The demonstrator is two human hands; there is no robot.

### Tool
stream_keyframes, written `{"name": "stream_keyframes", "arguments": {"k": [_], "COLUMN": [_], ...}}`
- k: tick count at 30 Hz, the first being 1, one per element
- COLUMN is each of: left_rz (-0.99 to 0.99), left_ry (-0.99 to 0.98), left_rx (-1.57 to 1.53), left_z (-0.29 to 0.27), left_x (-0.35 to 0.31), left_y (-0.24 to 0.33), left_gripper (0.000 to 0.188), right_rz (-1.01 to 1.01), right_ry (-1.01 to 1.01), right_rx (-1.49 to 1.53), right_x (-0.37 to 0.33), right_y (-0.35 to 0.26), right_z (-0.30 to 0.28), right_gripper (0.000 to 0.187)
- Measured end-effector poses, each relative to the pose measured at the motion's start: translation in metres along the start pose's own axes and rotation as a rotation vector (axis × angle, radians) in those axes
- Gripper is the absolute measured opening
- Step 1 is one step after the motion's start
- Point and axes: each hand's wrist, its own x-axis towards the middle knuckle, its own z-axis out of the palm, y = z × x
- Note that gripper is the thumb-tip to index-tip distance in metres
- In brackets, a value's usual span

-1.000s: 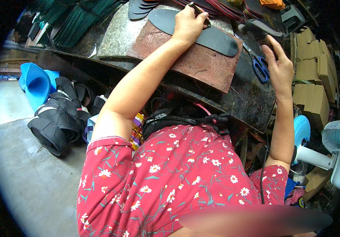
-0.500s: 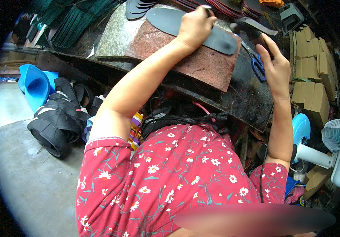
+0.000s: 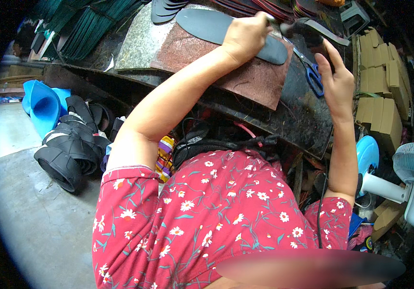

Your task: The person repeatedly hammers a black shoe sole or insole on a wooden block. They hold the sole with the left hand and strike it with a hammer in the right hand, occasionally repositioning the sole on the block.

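Observation:
A dark grey shoe-sole-shaped piece [image 3: 202, 25] lies flat on a reddish-brown board [image 3: 245, 85]. My left hand [image 3: 249, 36] is closed in a fist over the right part of that piece, around a short upright tool [image 3: 268, 18] with a shiny metal top; its lower end is hidden by the hand. To the right, my right hand [image 3: 337, 79] grips the handle of a claw hammer [image 3: 308, 28], held raised. The hammer's blurred round face is close to the tool's top, apart from it. Blue-handled scissors [image 3: 314, 79] lie beside my right hand.
A stack of dark sole pieces [image 3: 166, 10] lies beyond the board on the dark worktable [image 3: 303, 120]. Brown cartons [image 3: 378, 115] and a fan [image 3: 408, 164] stand right. Black curved pieces [image 3: 65, 154] and a blue piece [image 3: 43, 106] are at left.
My left hand has shifted a little to the right along the sole piece with the tool. The hammer has moved slightly right and tilted a bit in my right hand.

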Motion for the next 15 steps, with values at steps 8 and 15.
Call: {"name": "stream_keyframes", "arguments": {"k": [8,15], "left_rz": [-0.295,0.054], "left_ry": [-0.013,-0.11], "left_rx": [-0.351,0.036], "left_z": [-0.011,-0.009], "left_x": [0.0,-0.002], "left_y": [0.0,0.018], "left_gripper": [0.02,0.024], "right_rz": [-0.184,-0.035], "right_ry": [0.256,0.017], "right_rx": [0.342,0.068], "right_x": [-0.004,-0.001], "right_y": [-0.017,-0.006], "right_z": [-0.05,-0.006], "right_gripper": [0.039,0.038]}}
